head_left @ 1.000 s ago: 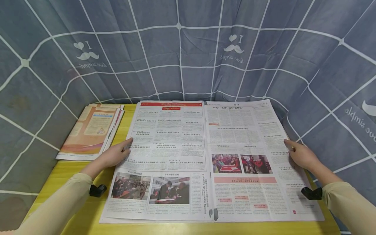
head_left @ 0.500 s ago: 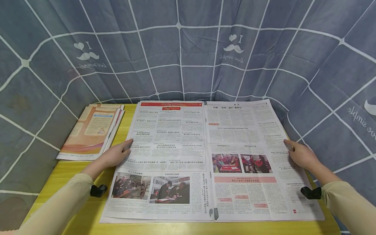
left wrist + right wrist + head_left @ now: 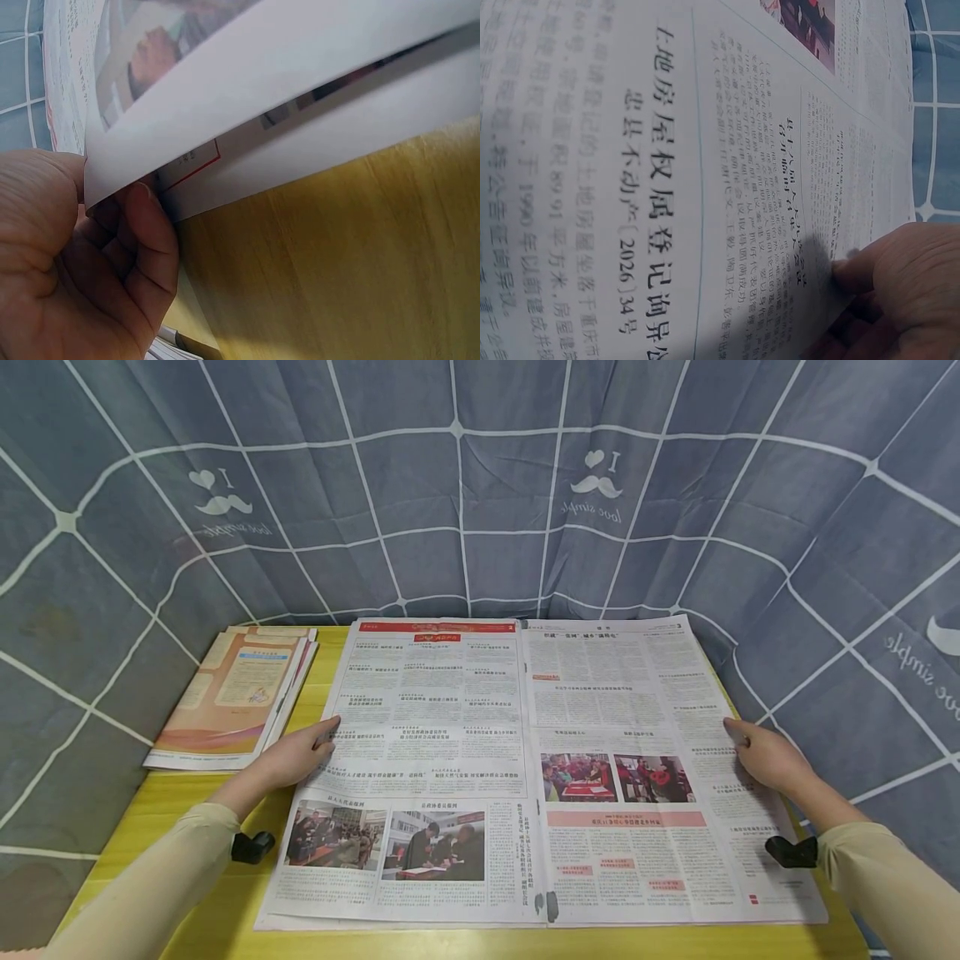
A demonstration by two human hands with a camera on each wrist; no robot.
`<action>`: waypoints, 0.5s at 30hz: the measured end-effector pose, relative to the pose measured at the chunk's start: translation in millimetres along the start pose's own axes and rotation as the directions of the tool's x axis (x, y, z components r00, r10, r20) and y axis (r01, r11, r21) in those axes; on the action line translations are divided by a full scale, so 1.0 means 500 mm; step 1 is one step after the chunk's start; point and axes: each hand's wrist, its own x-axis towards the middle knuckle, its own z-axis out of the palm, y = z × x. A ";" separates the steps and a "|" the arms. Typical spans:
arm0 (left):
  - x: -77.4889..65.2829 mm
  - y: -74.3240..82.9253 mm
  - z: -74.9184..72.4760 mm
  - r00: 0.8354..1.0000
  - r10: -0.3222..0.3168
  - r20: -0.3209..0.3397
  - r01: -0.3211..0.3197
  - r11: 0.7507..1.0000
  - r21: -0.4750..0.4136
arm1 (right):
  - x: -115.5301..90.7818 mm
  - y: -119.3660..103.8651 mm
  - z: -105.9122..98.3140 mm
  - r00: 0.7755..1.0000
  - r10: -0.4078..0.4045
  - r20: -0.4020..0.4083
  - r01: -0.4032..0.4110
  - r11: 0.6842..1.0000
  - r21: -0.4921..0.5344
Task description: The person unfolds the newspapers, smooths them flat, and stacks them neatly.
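A wide newspaper [image 3: 480, 743] lies spread over the yellow table, its centre fold running front to back. At its left edge my left hand [image 3: 300, 752] pinches the pages; in the left wrist view the thumb is on top and the curled fingers [image 3: 154, 225] sit under the lifted sheet [image 3: 225, 105]. My right hand [image 3: 768, 756] grips the opposite edge, thumb on the printed side. The right wrist view shows that thumb [image 3: 847, 274] on the page [image 3: 727, 202], with the other fingers mostly hidden beneath the sheet.
A stack of folded papers with an orange-brown cover [image 3: 232, 693] lies at the left on the yellow table [image 3: 202, 860]. A grey curtain with white grid lines [image 3: 495, 493] hangs behind and along both sides. Each sleeve cuff carries a small black wrist camera [image 3: 251, 847].
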 end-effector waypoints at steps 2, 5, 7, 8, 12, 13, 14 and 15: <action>0.001 -0.001 0.000 1.000 -0.002 0.003 0.002 1.000 -0.001 | -0.001 -0.003 -0.001 1.000 0.004 -0.003 -0.004 1.000 -0.015; 0.002 -0.002 0.001 1.000 -0.004 0.008 0.004 1.000 -0.001 | 0.000 -0.006 -0.002 1.000 0.010 -0.011 -0.010 0.999 -0.034; 0.002 -0.002 0.001 1.000 -0.005 0.009 0.005 1.000 0.000 | 0.001 -0.006 -0.001 1.000 0.009 -0.012 -0.010 0.999 -0.040; 0.002 -0.001 0.001 1.000 -0.006 0.009 0.006 1.000 0.001 | 0.001 -0.006 -0.001 1.000 0.008 -0.012 -0.008 0.999 -0.041; 0.001 0.000 -0.001 1.000 -0.012 0.008 0.012 1.000 0.000 | 0.004 -0.004 0.002 1.000 0.006 0.003 -0.006 1.000 -0.030; 0.000 0.001 -0.001 1.000 -0.015 0.007 0.015 1.000 -0.001 | 0.005 -0.002 0.003 1.000 0.006 0.009 -0.006 1.000 -0.021; 0.000 0.001 -0.001 1.000 -0.018 0.005 0.018 1.000 0.002 | 0.005 -0.001 0.003 1.000 0.003 0.010 -0.003 1.000 -0.023; 0.000 0.001 0.000 1.000 -0.020 0.004 0.020 1.000 0.008 | 0.005 0.000 0.004 1.000 0.000 0.013 0.001 1.000 -0.019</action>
